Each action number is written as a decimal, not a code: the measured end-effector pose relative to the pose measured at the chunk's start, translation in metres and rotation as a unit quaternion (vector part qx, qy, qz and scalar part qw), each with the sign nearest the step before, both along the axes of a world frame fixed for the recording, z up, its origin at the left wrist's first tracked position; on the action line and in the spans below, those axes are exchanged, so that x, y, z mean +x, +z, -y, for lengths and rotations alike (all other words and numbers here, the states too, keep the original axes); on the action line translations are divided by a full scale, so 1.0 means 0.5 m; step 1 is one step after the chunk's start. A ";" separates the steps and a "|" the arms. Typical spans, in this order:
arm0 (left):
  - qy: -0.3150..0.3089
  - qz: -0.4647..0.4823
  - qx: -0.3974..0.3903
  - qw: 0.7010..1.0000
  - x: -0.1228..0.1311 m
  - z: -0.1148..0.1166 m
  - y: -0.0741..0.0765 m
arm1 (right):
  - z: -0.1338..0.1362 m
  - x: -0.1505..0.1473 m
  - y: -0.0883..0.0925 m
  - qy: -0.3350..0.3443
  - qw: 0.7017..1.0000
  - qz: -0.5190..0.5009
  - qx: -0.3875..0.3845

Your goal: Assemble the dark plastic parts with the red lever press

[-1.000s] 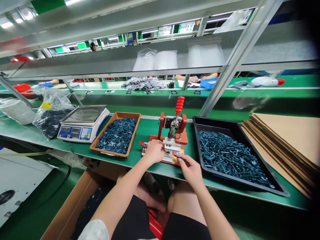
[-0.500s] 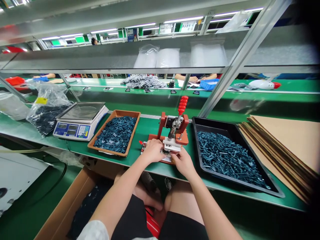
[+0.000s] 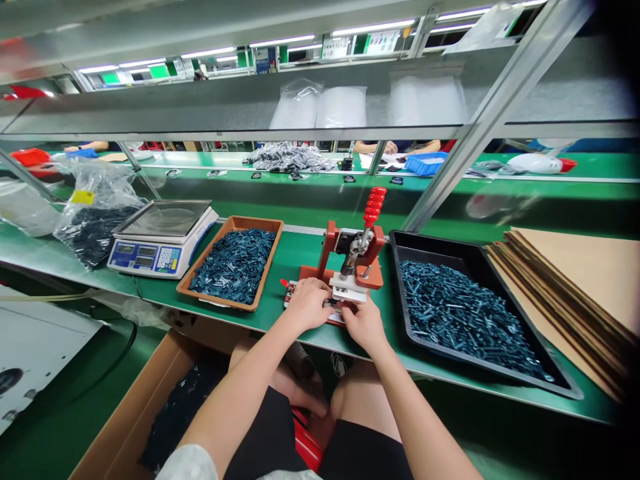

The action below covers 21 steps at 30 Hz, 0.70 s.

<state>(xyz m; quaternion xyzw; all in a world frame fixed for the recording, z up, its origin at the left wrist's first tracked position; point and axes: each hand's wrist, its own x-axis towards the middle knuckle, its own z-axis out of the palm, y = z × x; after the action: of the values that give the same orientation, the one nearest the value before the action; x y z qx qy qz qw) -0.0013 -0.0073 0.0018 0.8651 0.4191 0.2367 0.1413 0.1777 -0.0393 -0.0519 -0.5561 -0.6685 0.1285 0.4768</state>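
I'm working my left hand (image 3: 307, 305) and right hand (image 3: 365, 325), curled close together, at the base of the red toggle press (image 3: 329, 245). It's standing on the table (image 3: 295, 267) between the brown tray (image 3: 255, 222) and black tray (image 3: 435, 239). I can't tell whether the hands are gripping anything.

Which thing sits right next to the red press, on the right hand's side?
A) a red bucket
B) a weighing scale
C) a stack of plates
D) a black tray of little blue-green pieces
D: the black tray sits beside the red press, heaped with small blue-green pieces, just past the right hand.
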 end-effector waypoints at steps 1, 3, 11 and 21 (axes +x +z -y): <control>0.001 -0.001 0.001 1.000 0.000 0.001 -0.001 | 0.000 0.000 -0.003 -0.002 1.000 0.003 0.001; 0.002 -0.004 0.001 1.000 0.001 0.002 -0.002 | -0.001 0.000 -0.006 -0.007 1.000 0.009 0.005; 0.008 0.000 0.032 0.999 0.004 0.005 -0.005 | -0.001 -0.003 0.012 -0.007 0.999 0.026 0.025; 0.164 0.240 0.159 0.943 -0.084 0.020 0.002 | 0.000 -0.005 0.020 0.013 0.999 0.024 0.029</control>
<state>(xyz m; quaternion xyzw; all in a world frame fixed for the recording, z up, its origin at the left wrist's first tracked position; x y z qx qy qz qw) -0.0432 -0.0173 0.0030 0.7131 0.4655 0.5210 0.0577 0.1754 -0.0391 -0.0419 -0.5363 -0.6901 0.1017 0.4752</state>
